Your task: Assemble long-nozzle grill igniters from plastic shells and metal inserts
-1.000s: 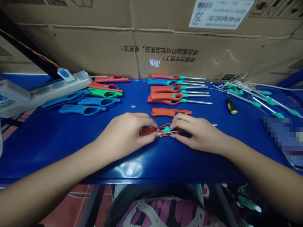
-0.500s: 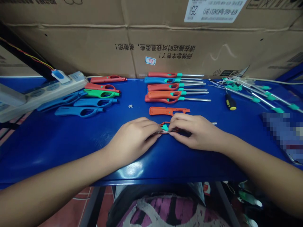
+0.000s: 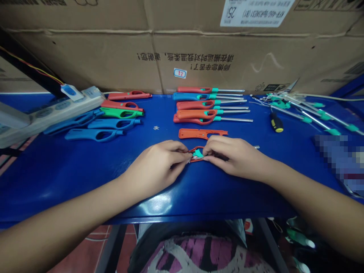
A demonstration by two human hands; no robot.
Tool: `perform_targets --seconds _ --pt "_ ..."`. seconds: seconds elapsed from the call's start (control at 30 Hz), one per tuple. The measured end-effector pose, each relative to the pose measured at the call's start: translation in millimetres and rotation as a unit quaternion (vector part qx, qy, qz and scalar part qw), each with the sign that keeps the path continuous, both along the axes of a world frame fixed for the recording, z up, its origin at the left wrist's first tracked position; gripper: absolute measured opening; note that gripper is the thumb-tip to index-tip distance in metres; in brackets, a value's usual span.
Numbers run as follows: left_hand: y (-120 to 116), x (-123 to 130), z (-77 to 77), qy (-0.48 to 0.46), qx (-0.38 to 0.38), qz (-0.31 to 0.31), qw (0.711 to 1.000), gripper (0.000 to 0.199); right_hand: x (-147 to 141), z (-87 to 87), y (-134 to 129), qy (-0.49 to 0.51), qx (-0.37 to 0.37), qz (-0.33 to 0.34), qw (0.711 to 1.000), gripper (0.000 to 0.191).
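Between my hands lies an opened orange lighter shell (image 3: 196, 160) with a green trigger (image 3: 198, 153) in its loop; the tip of its metal tube (image 3: 256, 147) shows past my right wrist. My left hand (image 3: 166, 161) pinches at the left part of the shell, and its fingers hide most of that end. With thumb and fingers closed, my right hand (image 3: 233, 155) grips the shell just right of the trigger. A loose orange half-shell (image 3: 196, 134) rests on the blue table (image 3: 153, 182) just beyond my hands.
Several assembled long lighters (image 3: 199, 105) are lined up behind. Blue, green and red handle shells (image 3: 106, 123) lie at left beside a power strip (image 3: 57, 108). Tiny screws (image 3: 156, 128) sit between. Right are a screwdriver (image 3: 276, 122) and metal tubes with green parts (image 3: 321, 113). A cardboard box (image 3: 113, 60) stands behind.
My left fingers have shifted slightly left along the lighter shell, so more of the green trigger shows. The right hand has barely moved.
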State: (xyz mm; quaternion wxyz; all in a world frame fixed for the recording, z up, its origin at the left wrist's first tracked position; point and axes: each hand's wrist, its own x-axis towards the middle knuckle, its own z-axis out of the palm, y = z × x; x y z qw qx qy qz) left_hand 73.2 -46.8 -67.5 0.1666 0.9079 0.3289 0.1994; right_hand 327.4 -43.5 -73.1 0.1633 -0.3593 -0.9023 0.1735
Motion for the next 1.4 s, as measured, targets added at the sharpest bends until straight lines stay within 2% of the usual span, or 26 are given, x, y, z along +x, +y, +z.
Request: perform_targets --seconds 0.2,0.4,0.67,0.87,0.97,1.13,1.27,1.4 --pt "3 -2 1.7 0.004 0.019 0.011 1.000 0.018 2 -0.8 1 0.005 -0.005 -0.004 1.000 0.010" --pt "2 -2 5.1 0.002 -0.022 0.047 0.999 0.013 3 2.4 2 0.008 -0.010 0.021 1.000 0.012" --pt "2 -3 7.3 0.019 0.007 0.038 0.999 0.016 4 -1.2 3 0.011 -0.008 0.005 1.000 0.011" --pt "1 -5 9.4 0.027 -0.015 0.039 0.999 0.017 4 1.9 4 0.023 -0.014 0.011 1.000 0.008" --pt "1 -5 9.4 0.041 -0.019 0.047 0.998 0.017 1 2.4 5 0.047 -0.014 -0.006 0.999 0.002" --pt "3 -5 10.9 0.060 -0.016 0.067 0.996 0.014 -2 4.6 7 0.080 -0.073 -0.046 0.993 0.005" --pt "3 -5 11.5 0.051 -0.051 0.090 0.993 0.014 -1 5.6 7 0.078 -0.091 -0.049 0.992 0.003" --pt "4 -6 11.1 0.030 -0.084 0.082 0.993 0.016 -1 5.0 6 0.068 -0.057 -0.035 0.995 0.003"
